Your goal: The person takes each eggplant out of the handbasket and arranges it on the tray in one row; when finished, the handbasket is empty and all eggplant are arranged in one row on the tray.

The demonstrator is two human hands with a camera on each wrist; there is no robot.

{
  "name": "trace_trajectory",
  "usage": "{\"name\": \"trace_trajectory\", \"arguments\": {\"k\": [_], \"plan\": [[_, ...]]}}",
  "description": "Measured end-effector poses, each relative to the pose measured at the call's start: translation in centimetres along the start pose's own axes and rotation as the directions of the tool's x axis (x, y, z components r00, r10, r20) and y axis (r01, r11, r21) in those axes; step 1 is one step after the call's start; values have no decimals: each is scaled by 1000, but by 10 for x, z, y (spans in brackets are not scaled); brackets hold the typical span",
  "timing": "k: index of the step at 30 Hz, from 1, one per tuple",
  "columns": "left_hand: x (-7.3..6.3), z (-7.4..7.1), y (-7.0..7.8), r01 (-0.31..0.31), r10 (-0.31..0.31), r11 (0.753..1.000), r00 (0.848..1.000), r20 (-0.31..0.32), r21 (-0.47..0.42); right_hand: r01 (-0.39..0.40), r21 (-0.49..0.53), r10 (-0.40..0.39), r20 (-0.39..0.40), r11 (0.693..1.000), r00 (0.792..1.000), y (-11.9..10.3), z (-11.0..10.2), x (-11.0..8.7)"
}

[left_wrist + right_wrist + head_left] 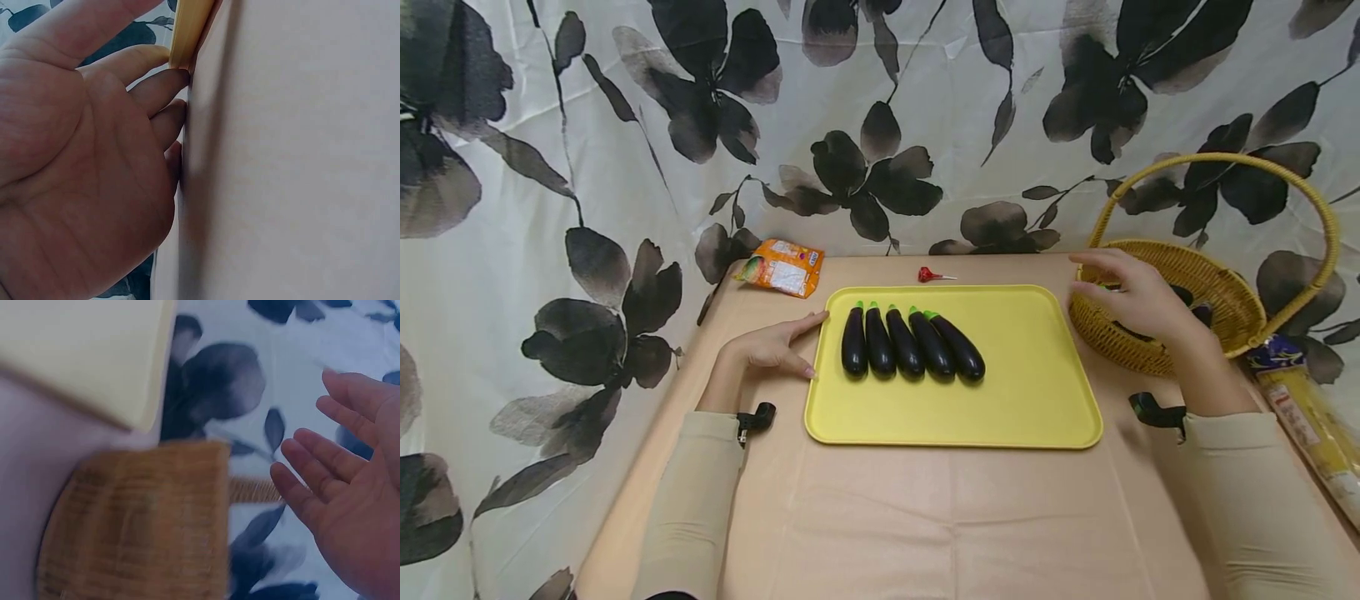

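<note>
A yellow tray (1037,367) lies on the table, with several dark purple eggplants (907,343) side by side on its left half, green stem ends toward the back. My left hand (763,346) touches the tray's left edge with thumb and fingertips; the left wrist view shows the fingers lightly bent against the tray's side (190,28). Over the left rim of a wicker basket (1101,342) is my right hand (1138,296), palm facing the basket. In the right wrist view its fingers (312,456) are extended and hold nothing. Dark shiny things (1202,313) lie inside the basket, partly hidden.
An orange packet (786,268) sits at the back left. Behind the tray lies a small red-headed item (927,274). A long yellow package (1311,425) is at the right edge. The basket's tall handle (1330,225) arches up. Flowered cloth (850,100) hangs behind the table.
</note>
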State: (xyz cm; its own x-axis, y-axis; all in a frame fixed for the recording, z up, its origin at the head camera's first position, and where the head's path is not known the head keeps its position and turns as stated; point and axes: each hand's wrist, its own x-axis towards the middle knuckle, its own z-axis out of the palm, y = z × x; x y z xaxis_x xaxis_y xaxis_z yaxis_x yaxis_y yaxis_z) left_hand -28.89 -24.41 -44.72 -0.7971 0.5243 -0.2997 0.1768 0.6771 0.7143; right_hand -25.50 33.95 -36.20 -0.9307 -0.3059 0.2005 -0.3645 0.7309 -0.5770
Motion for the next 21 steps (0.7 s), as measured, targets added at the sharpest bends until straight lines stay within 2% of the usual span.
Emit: {"name": "trace_trajectory", "arguments": {"k": [9,14,21], "plan": [[-1,1,-1,-4,4,1000,1000,-8,16,-99,-56,98,-17,994,995,57,-13,0],[-2,2,-3,-12,12,1000,1000,-9,23,-110,-118,115,36,987,993,82,-19,1],[-2,3,-4,-12,12,1000,1000,-13,23,-137,-171,160,134,976,978,101,-24,4]]}}
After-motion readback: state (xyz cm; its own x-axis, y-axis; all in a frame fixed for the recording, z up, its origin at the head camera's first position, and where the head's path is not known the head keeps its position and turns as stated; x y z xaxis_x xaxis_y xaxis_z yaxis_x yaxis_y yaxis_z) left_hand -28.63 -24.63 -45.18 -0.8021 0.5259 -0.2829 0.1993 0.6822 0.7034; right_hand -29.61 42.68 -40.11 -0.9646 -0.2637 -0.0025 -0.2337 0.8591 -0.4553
